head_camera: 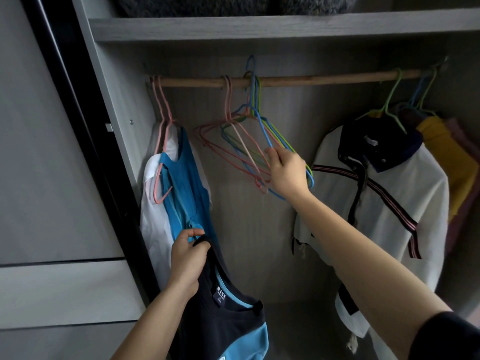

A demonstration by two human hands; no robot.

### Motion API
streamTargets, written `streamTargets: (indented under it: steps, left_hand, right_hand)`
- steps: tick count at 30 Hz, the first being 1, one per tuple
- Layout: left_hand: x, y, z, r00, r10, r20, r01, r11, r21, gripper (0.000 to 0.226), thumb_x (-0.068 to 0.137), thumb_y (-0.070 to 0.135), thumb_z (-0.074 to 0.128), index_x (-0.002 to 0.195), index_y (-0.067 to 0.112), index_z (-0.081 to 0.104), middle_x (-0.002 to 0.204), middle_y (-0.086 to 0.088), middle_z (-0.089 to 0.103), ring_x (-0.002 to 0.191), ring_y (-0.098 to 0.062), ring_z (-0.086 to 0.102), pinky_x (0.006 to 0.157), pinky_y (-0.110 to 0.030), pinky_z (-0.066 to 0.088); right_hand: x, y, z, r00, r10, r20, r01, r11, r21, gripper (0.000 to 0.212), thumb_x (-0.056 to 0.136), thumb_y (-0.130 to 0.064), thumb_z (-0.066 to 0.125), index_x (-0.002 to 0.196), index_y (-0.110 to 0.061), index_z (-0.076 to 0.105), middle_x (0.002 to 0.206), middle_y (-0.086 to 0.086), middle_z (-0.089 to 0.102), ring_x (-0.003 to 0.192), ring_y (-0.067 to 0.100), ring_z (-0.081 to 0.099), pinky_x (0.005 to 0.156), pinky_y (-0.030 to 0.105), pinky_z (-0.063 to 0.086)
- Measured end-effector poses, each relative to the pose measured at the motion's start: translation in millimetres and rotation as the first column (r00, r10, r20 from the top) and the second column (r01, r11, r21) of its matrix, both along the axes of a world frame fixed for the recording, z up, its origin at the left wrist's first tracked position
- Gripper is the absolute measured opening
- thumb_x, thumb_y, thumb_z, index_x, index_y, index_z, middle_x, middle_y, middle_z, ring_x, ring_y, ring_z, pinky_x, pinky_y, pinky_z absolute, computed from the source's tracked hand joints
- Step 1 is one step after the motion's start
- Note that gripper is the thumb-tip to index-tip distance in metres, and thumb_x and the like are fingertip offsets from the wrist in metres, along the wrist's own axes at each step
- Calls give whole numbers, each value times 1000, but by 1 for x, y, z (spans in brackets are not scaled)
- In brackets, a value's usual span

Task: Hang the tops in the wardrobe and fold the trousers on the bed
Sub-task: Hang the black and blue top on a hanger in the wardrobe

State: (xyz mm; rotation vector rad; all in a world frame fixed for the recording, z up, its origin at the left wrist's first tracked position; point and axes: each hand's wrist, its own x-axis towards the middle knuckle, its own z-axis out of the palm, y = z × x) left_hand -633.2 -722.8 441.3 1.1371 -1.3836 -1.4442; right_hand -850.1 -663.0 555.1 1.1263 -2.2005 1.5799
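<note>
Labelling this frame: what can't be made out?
Head view:
- Which of the hangers the right hand grips: they overlap.
- Lower part of the tee in the left hand: cut by bottom edge.
- Grey thing on the shelf: cut by top edge.
- Pink top: mostly hidden by the yellow top.

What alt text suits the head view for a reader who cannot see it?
A person's right hand pinches a blue hanger among empty hangers on the wardrobe rail, while the left hand holds a dark T-shirt by its collar. Tops hang at both ends.

A dark fuzzy bundle [233,6] fills the top edge; pale grey panels [52,178] stand at the left.
</note>
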Motion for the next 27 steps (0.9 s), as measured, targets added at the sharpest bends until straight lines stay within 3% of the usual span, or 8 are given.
streamTargets:
  steps: [3,6,10,15,19,24,27]
  left_hand:
    - [-3,0,-3,1000,0,6,0,1000,1,31,82,-1,59,97,26,63,94,-11,71,84,-30,69,83,-45,58]
    - [-10,1,-8,1000,-6,6,6,1000,-15,30,81,-1,59,96,24,63,88,-10,71,71,-21,68,68,-35,57]
    - [-24,4,-18,1000,2,4,-2,999,-41,28,81,-2,61,91,24,62,78,-4,68,53,-1,61,48,-14,46]
    - [-37,18,-37,997,-67,42,66,998,6,27,80,2,61,95,24,62,90,-8,71,80,-25,68,72,-36,56]
    - [-35,30,-44,997,-49,59,48,999,19,27,81,3,60,91,28,62,86,1,68,70,-11,65,54,-20,49]
    - [-29,47,-39,998,-50,47,50,999,6,28,82,1,59,93,27,62,88,-2,67,75,-18,65,61,-28,51]
    - [-29,65,-36,998,-38,49,39,999,-9,27,83,1,58,94,25,63,84,0,66,68,-15,62,57,-26,52]
  right_hand:
    - [-1,20,-22,998,36,-47,-39,996,-77,34,103,-30,48,76,-11,58,57,-2,49,63,22,47,61,37,37]
    - [-3,43,-49,998,50,-31,-52,997,-65,30,105,-34,45,89,-17,65,58,-5,54,59,13,50,59,34,40]
    - [1,72,-86,1000,30,9,-29,998,-53,27,104,-37,43,79,-32,50,59,-16,55,56,5,48,55,29,36]
    - [9,101,-121,999,31,-41,-30,1000,5,26,101,-43,38,77,-35,43,58,2,51,49,17,49,53,44,41]
    - [13,120,-143,998,55,-41,-53,998,46,31,101,-50,35,80,-28,43,54,6,48,47,19,47,51,47,41]
    - [18,149,-165,998,69,5,-69,996,48,41,99,-52,36,74,-21,40,54,6,45,45,20,42,49,48,38]
    - [22,172,-175,997,70,28,-72,994,83,44,98,-54,35,70,-20,34,52,8,42,45,23,39,49,50,36]
